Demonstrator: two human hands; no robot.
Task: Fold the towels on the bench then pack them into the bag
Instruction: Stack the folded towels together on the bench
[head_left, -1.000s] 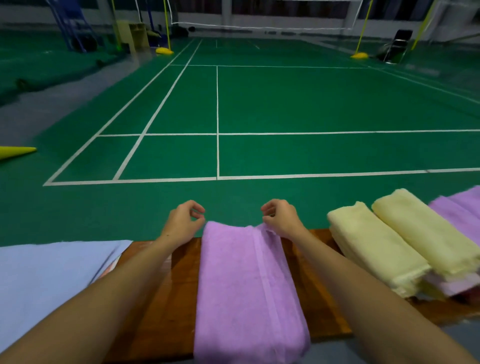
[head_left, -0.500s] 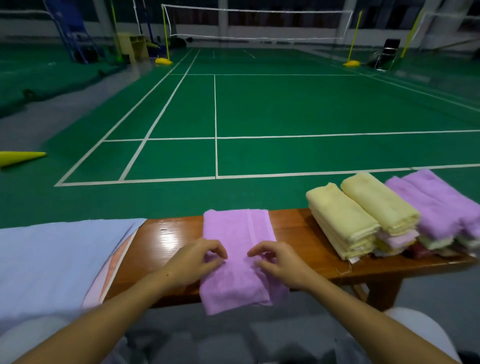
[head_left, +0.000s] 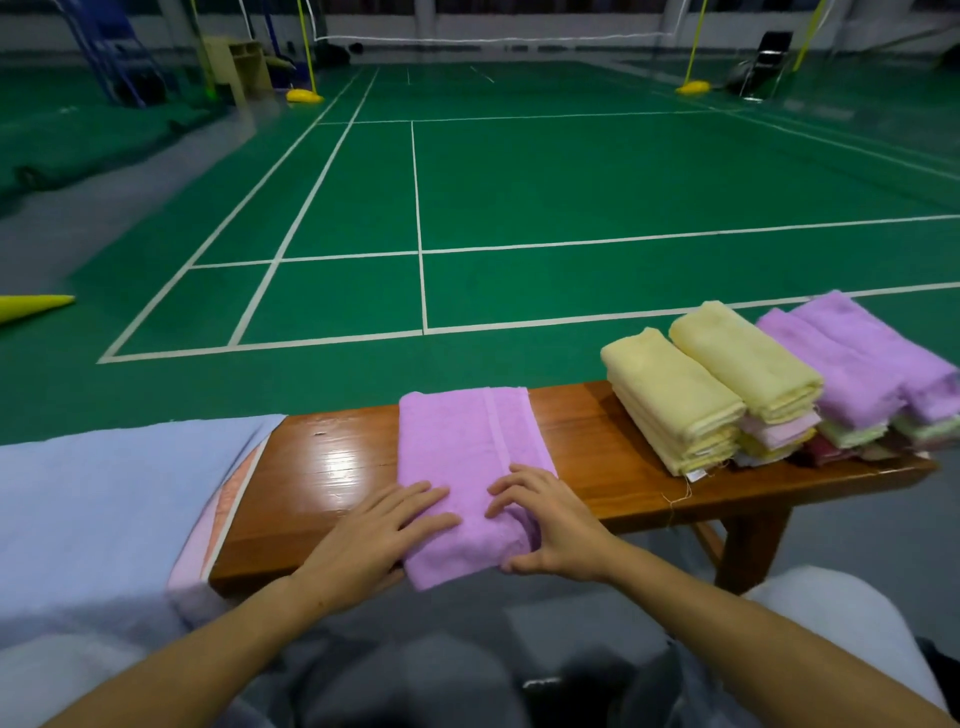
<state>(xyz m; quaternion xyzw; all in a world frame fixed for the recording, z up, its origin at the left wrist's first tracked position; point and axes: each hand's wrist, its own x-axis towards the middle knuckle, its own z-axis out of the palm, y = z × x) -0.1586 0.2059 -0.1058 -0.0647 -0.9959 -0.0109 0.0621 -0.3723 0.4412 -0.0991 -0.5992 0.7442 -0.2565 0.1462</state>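
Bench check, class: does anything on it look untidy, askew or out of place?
Mostly tidy. The purple towel overhangs the bench's near edge under both hands, and loose threads dangle from the yellow stack.

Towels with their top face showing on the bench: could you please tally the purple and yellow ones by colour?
Purple towels: 3, one under the left hand and right hand, two at far right.
Yellow towels: 2.
Total: 5.
Lower layers are too hidden to count.

Purple towel (head_left: 467, 457); brown bench (head_left: 332, 467); yellow towels (head_left: 670, 389).
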